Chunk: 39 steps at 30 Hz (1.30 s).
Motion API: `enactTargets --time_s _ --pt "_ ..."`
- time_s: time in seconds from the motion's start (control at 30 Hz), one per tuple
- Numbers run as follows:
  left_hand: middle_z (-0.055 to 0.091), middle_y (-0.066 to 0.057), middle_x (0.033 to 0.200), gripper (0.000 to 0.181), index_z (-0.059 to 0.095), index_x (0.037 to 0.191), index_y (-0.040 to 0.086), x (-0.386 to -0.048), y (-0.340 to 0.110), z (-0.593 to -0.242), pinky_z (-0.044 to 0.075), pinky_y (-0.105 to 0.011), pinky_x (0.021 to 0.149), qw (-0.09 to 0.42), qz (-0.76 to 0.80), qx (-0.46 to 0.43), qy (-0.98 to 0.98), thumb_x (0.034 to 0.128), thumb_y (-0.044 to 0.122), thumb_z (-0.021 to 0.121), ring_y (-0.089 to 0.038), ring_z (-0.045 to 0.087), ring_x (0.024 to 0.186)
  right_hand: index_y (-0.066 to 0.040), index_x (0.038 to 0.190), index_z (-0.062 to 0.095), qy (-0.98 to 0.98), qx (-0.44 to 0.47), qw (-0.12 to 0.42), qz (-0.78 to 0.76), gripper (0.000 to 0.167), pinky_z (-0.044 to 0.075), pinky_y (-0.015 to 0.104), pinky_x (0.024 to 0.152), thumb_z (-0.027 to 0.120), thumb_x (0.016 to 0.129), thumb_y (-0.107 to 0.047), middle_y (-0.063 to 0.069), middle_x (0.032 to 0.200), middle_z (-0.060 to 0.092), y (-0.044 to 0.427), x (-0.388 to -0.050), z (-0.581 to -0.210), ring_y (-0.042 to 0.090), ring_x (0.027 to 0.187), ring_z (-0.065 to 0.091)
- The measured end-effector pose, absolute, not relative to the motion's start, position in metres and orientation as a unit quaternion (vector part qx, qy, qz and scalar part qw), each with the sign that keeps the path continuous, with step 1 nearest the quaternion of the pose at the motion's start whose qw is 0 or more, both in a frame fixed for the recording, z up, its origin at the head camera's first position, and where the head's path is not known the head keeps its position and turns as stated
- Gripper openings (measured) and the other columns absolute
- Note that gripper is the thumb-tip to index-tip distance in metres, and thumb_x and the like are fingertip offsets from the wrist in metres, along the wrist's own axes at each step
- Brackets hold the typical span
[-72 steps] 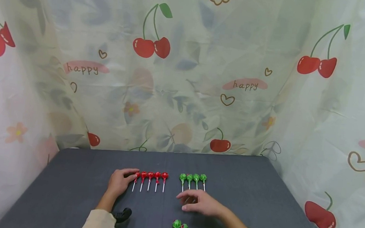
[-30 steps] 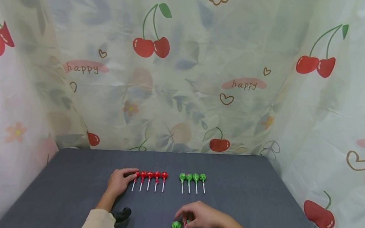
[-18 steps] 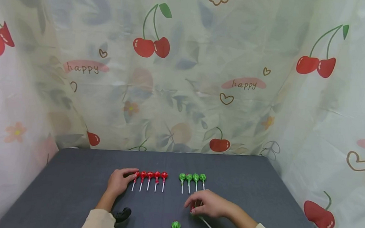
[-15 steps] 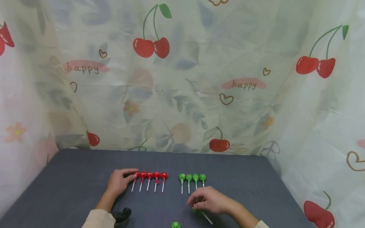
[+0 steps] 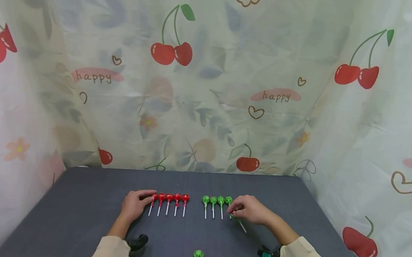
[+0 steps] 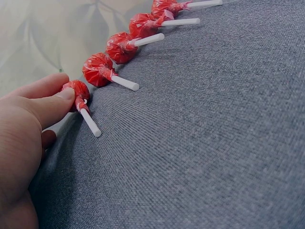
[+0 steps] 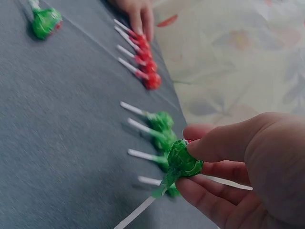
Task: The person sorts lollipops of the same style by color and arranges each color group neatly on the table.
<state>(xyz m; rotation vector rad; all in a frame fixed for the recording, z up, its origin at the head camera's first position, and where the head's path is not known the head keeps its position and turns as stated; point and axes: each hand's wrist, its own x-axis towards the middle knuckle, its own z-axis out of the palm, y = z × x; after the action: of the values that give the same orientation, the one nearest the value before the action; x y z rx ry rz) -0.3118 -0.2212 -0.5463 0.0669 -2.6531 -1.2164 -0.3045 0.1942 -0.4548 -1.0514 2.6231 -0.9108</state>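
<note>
My left hand point(image 5: 136, 204) pinches the head of the leftmost red lollipop point(image 6: 80, 90), which lies on the dark table. To its right, several more red lollipops point(image 5: 169, 198) lie in a row with their sticks toward me. My right hand point(image 5: 252, 210) holds a green lollipop point(image 7: 185, 160) by its wrapped head between thumb and fingers, the white stick slanting down to the right in the head view. It is just right of a row of green lollipops point(image 5: 214, 201). Another green lollipop point(image 5: 199, 255) lies alone near the front.
The dark cloth-covered table point(image 5: 76, 211) is bounded by a patterned curtain point(image 5: 208, 104) at the back and sides. Black wrist straps point(image 5: 138, 242) sit at both wrists, below the cream sleeves point(image 5: 110, 252).
My right hand has picked up a green lollipop from the front and carried it forward and right, to the right end of the green row. The left hand has stayed put.
</note>
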Motion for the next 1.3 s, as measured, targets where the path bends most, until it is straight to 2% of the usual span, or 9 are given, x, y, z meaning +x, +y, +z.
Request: enactTargets --time_s 0.2,0.47,0.73,0.87,1.1,1.3 --pt "0.069 -0.011 0.116 0.024 0.075 0.113 0.016 -0.312 -0.221 -0.547 0.042 -0.056 0.096 0.113 -0.412 0.023 -0.904 0.0902 0.018 0.071 -0.036 0.059 0.114 -0.001 0.094 0.073 0.886 -0.312 0.077 -0.334 0.009 0.052 0.029 0.067 0.069 0.086 0.0 0.003 0.089 0.07 0.205 -0.318 -0.458 0.012 0.078 0.064" --pt "0.068 -0.011 0.117 0.024 0.074 0.115 0.016 -0.312 -0.22 -0.546 0.042 -0.055 0.097 0.109 -0.413 0.024 -0.904 0.0907 0.019 0.07 -0.035 0.058 0.115 -0.001 0.097 0.072 0.897 -0.292 0.06 -0.325 0.014 0.05 0.029 0.067 0.07 0.084 0.003 0.011 0.092 0.07 0.214 -0.323 -0.471 0.014 0.078 0.059" --pt "0.068 -0.01 0.118 0.024 0.074 0.114 0.017 -0.313 -0.221 -0.546 0.041 -0.055 0.098 0.108 -0.416 0.028 -0.903 0.0906 0.019 0.07 -0.035 0.058 0.116 -0.003 0.098 0.072 0.898 -0.302 0.054 -0.314 0.013 0.05 0.029 0.067 0.07 0.085 0.0 0.008 0.093 0.07 0.21 -0.321 -0.479 0.013 0.078 0.057" --pt "0.068 -0.01 0.118 0.024 0.074 0.115 0.017 -0.312 -0.222 -0.546 0.041 -0.055 0.098 0.101 -0.417 0.031 -0.903 0.0908 0.019 0.07 -0.035 0.057 0.117 -0.006 0.097 0.072 0.903 -0.318 0.058 -0.283 0.014 0.049 0.029 0.066 0.072 0.084 -0.002 0.001 0.088 0.068 0.203 -0.32 -0.479 0.011 0.077 0.057" --pt "0.068 -0.011 0.118 0.024 0.074 0.115 0.016 -0.312 -0.223 -0.547 0.041 -0.056 0.097 0.103 -0.416 0.028 -0.903 0.0914 0.018 0.07 -0.035 0.057 0.116 -0.011 0.097 0.073 0.908 -0.328 0.097 -0.242 0.016 0.049 0.028 0.062 0.074 0.082 -0.003 -0.011 0.078 0.06 0.189 -0.316 -0.48 0.007 0.071 0.055" --pt "0.068 -0.011 0.118 0.024 0.074 0.115 0.016 -0.312 -0.222 -0.547 0.041 -0.056 0.097 0.105 -0.415 0.026 -0.903 0.0914 0.019 0.07 -0.036 0.058 0.115 -0.013 0.097 0.072 0.913 -0.318 0.121 -0.226 0.018 0.048 0.028 0.062 0.075 0.082 -0.003 -0.011 0.076 0.058 0.181 -0.311 -0.483 0.007 0.068 0.053"
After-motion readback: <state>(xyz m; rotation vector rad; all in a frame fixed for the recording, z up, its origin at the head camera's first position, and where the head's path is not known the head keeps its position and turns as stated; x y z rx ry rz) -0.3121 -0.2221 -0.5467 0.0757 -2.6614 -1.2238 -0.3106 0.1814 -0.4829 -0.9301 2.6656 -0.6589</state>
